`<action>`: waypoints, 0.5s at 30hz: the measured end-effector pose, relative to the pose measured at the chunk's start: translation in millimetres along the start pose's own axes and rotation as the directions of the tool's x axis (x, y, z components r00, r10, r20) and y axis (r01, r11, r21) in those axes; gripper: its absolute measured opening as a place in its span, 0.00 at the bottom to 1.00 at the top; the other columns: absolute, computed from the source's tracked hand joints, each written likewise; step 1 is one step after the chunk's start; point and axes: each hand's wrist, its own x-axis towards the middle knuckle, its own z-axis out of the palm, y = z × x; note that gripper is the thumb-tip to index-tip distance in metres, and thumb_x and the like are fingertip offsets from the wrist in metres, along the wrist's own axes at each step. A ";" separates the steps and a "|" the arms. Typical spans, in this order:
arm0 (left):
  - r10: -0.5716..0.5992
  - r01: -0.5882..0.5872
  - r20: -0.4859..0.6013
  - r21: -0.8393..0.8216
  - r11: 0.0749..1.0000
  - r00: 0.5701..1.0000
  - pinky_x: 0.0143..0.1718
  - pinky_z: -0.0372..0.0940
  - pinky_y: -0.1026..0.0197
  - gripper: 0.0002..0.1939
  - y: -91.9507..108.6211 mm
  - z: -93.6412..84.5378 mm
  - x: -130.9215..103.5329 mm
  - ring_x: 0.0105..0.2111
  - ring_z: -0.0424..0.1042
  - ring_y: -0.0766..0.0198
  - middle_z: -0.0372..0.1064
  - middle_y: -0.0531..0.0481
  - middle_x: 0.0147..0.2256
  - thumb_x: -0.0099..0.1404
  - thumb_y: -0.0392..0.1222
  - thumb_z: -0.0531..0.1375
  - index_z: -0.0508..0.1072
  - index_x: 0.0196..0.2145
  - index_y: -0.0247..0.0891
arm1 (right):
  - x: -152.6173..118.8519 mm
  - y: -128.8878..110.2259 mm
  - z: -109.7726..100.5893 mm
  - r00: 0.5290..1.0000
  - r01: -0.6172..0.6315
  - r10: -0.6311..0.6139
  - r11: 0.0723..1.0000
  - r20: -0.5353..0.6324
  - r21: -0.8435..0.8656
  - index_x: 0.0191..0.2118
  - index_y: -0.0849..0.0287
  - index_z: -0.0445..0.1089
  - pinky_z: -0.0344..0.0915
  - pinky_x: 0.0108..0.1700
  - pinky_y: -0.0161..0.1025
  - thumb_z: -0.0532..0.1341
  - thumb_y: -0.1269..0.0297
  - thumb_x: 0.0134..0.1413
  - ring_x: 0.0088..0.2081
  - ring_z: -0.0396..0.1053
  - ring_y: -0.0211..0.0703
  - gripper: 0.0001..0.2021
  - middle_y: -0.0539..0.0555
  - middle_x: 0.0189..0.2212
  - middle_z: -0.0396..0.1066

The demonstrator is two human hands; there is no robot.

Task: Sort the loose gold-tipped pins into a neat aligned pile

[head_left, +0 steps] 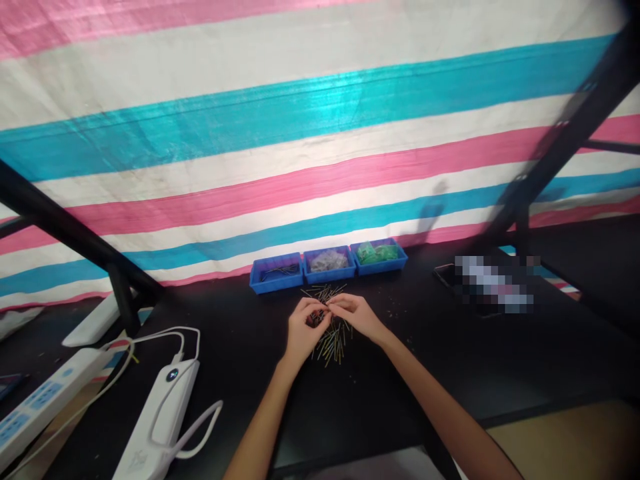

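My left hand [306, 328] and my right hand [357, 315] meet over a loose pile of thin, straight metal-looking sticks [334, 345] on the black table. The fingertips of both hands are pinched together and nearly touch each other. What sits between them is too small to make out. Sticks fan out in front of and behind the hands. Just beyond stand three blue bins in a row. Dark thin pieces lie in the left bin [276, 285]. Clear or whitish small items fill the middle bin [330, 275], and green ones the right bin [383, 267].
A white power bank [163, 413] with a looped cable lies on the left, near a white power strip [47, 403]. Black frame legs [75, 237] slant up at both sides. A phone-like object [445, 275], partly blurred out, is at right. A striped sheet [300, 160] hangs behind.
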 end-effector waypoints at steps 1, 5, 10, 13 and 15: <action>0.020 -0.020 0.008 0.027 0.999 1.000 0.24 0.60 0.67 0.05 0.6 -0.1 -0.3 0.27 0.65 0.70 0.66 0.49 0.34 0.57 0.41 0.60 0.74 0.31 0.39 | -0.1 1.0 0.3 1.000 -0.001 0.001 1.000 0.003 0.005 0.33 0.58 0.72 0.68 0.41 0.40 0.64 0.55 0.44 0.35 0.73 0.42 0.13 0.53 0.33 0.75; 0.051 -0.053 0.021 0.088 0.995 0.998 0.26 0.61 0.66 0.04 2.2 -0.4 -0.8 0.29 0.66 0.69 0.66 0.49 0.35 0.57 0.39 0.59 0.73 0.32 0.39 | -0.4 1.7 0.5 0.999 0.030 -0.031 0.999 -0.018 -0.033 0.31 0.59 0.72 0.67 0.40 0.39 0.64 0.56 0.45 0.34 0.72 0.41 0.12 0.52 0.30 0.74; 0.046 -0.047 0.006 0.115 0.992 0.999 0.28 0.62 0.66 0.04 2.6 -1.3 -0.8 0.32 0.67 0.67 0.66 0.49 0.36 0.55 0.37 0.59 0.72 0.31 0.39 | -0.7 -0.3 -1.2 0.997 0.050 -0.057 0.993 -0.061 -0.103 0.31 0.60 0.73 0.68 0.37 0.39 0.64 0.55 0.45 0.31 0.70 0.40 0.12 0.53 0.29 0.74; 0.037 -0.036 -0.008 0.111 0.993 0.999 0.29 0.62 0.65 0.04 3.3 -2.4 -0.7 0.34 0.68 0.66 0.66 0.49 0.36 0.54 0.36 0.59 0.72 0.30 0.39 | -0.6 -0.3 -2.7 0.994 0.075 -0.087 0.984 -0.064 -0.159 0.31 0.60 0.74 0.67 0.35 0.38 0.64 0.55 0.45 0.31 0.69 0.40 0.12 0.53 0.29 0.74; 0.008 -0.007 -0.024 0.064 0.998 1.000 0.28 0.61 0.65 0.03 3.1 -3.7 -0.1 0.33 0.67 0.67 0.67 0.49 0.36 0.54 0.37 0.60 0.73 0.29 0.39 | -0.4 0.1 -3.6 0.992 0.082 -0.098 0.978 -0.076 -0.194 0.30 0.61 0.74 0.66 0.34 0.38 0.64 0.56 0.46 0.31 0.69 0.40 0.12 0.54 0.28 0.73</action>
